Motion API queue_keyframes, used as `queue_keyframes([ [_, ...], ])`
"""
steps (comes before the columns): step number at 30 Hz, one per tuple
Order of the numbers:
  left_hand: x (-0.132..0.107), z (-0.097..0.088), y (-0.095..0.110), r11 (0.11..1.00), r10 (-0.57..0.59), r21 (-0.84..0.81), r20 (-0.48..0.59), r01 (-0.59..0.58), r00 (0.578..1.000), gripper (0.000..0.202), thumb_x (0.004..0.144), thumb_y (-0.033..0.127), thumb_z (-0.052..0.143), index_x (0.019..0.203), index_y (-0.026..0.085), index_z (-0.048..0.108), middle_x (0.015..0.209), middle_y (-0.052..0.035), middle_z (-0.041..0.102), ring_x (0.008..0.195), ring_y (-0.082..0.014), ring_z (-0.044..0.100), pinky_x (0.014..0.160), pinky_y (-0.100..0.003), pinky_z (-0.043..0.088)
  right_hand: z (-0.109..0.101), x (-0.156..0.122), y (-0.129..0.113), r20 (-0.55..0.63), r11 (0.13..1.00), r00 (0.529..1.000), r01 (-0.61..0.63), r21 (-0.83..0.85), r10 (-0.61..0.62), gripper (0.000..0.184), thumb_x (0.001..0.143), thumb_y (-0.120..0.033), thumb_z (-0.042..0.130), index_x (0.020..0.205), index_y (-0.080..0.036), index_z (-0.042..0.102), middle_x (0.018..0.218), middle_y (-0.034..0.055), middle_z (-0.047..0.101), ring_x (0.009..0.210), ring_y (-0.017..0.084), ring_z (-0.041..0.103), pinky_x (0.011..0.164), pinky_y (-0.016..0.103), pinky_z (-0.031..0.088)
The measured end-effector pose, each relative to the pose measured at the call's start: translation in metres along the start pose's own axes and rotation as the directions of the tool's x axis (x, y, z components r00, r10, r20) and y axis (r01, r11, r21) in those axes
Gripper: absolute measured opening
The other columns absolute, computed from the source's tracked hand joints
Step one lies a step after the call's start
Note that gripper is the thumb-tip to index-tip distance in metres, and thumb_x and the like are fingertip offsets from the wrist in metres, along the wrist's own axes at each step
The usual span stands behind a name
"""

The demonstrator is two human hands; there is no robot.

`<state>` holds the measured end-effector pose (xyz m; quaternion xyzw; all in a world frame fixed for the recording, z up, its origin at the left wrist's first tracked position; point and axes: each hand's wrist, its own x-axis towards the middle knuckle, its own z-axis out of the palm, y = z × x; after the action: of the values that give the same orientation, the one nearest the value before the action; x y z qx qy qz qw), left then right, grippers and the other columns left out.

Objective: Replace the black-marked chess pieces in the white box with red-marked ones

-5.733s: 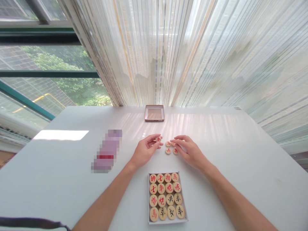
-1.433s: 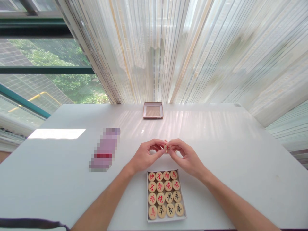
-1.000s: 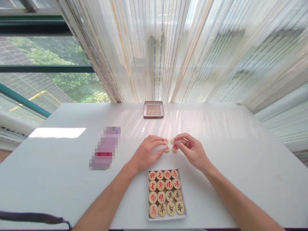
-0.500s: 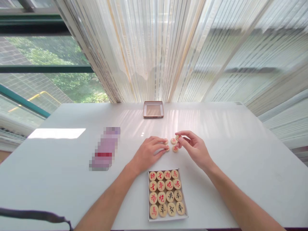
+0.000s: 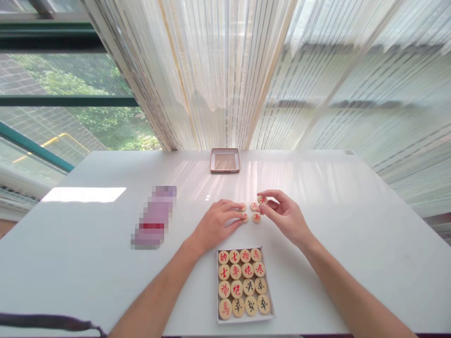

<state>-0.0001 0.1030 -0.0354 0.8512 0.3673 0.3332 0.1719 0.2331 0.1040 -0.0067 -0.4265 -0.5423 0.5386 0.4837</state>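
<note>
My right hand pinches a round Chinese chess piece between thumb and fingers, its red-marked face turned up, just above the table. Beside it, two red-marked chess pieces lie flat, one behind the other. My left hand rests on the table with its fingers stretched out. Its fingertips touch and partly cover two more chess pieces. Nearer to me, between my forearms, a shallow white box holds rows of chess pieces, some marked in red and some in black.
On the white table, a small shallow tray-like lid stands near the far edge. A blurred-out purple object lies to the left. A dark strap crosses the lower left corner. Striped curtains hang behind the table.
The piece in my right hand has been tilted or raised slightly, so its red character shows more fully. My left hand and the box have stayed in place.
</note>
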Motion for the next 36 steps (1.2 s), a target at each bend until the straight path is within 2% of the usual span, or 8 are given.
queue_keyframes([
  [8,0.0,-0.002,0.002,1.0,-0.009,-0.026,-0.002,0.009,1.0,0.016,0.095,0.024,0.068,0.109,0.029,0.075,0.126,-0.0027,0.071,0.115,-0.024,0.063,0.101,-0.046,0.051,-0.001,0.0,-0.001,0.004,1.0,1.0,0.01,-0.004,-0.01,0.023,0.086,-0.035,0.079,0.104,-0.026,0.068,0.102,0.003,0.073,0.087,0.019,0.072,0.077,0.034,0.06],
  [13,0.002,-0.007,0.007,0.998,-0.025,-0.067,-0.07,0.021,0.997,0.026,0.096,0.021,0.066,0.121,0.027,0.069,0.121,-0.0047,0.073,0.113,-0.0236,0.064,0.101,-0.045,0.051,0.002,-0.003,-0.002,0.049,1.0,0.999,0.015,-0.015,-0.015,0.017,0.089,-0.034,0.076,0.099,-0.024,0.068,0.083,0.0011,0.073,0.078,0.019,0.071,0.075,0.035,0.056],
  [17,0.003,-0.008,0.013,0.987,-0.077,-0.151,-0.124,0.057,0.989,0.024,0.095,0.024,0.067,0.119,0.026,0.068,0.114,-0.0051,0.075,0.105,-0.0214,0.067,0.094,-0.04,0.054,0.01,-0.006,-0.002,0.102,1.0,0.995,-0.003,-0.029,0.006,0.017,0.091,-0.036,0.074,0.099,-0.023,0.067,0.072,-0.0008,0.071,0.073,0.018,0.07,0.071,0.033,0.056],
  [22,0.002,-0.006,0.019,0.939,-0.2,-0.308,-0.126,0.153,0.972,0.024,0.093,0.029,0.07,0.116,0.024,0.066,0.111,-0.0055,0.075,0.085,-0.0171,0.069,0.076,-0.033,0.055,0.017,-0.009,-0.001,0.137,1.0,0.99,-0.014,-0.025,0.017,0.022,0.094,-0.041,0.068,0.107,-0.023,0.07,0.088,0.0043,0.077,0.083,0.021,0.076,0.083,0.041,0.061],
  [28,0.004,-0.005,0.023,0.9,-0.264,-0.388,-0.119,0.2,0.957,0.021,0.093,0.029,0.07,0.113,0.023,0.067,0.104,-0.0039,0.076,0.083,-0.0159,0.069,0.077,-0.032,0.054,0.017,-0.012,0.002,0.196,0.999,0.98,-0.032,-0.025,0.036,0.036,0.095,-0.042,0.068,0.126,-0.024,0.067,0.1,0.0073,0.079,0.101,0.027,0.076,0.097,0.049,0.058],
  [33,0.003,-0.007,0.022,0.886,-0.294,-0.41,-0.132,0.218,0.947,0.017,0.092,0.029,0.07,0.108,0.023,0.069,0.099,-0.0026,0.076,0.08,-0.0154,0.07,0.074,-0.03,0.055,0.021,-0.014,-0.004,0.211,0.996,0.977,-0.001,-0.087,0.02,0.031,0.095,-0.038,0.068,0.123,-0.026,0.07,0.115,0.0076,0.077,0.102,0.026,0.075,0.099,0.048,0.058],
  [36,0.003,-0.007,0.023,0.87,-0.313,-0.432,-0.105,0.24,0.944,0.017,0.093,0.03,0.069,0.108,0.023,0.069,0.099,-0.0035,0.077,0.082,-0.0164,0.071,0.075,-0.03,0.056,0.024,-0.015,-0.004,0.209,0.991,0.977,0.068,-0.111,-0.044,0.026,0.094,-0.035,0.069,0.118,-0.026,0.073,0.115,0.0069,0.075,0.103,0.025,0.074,0.097,0.046,0.059],
])
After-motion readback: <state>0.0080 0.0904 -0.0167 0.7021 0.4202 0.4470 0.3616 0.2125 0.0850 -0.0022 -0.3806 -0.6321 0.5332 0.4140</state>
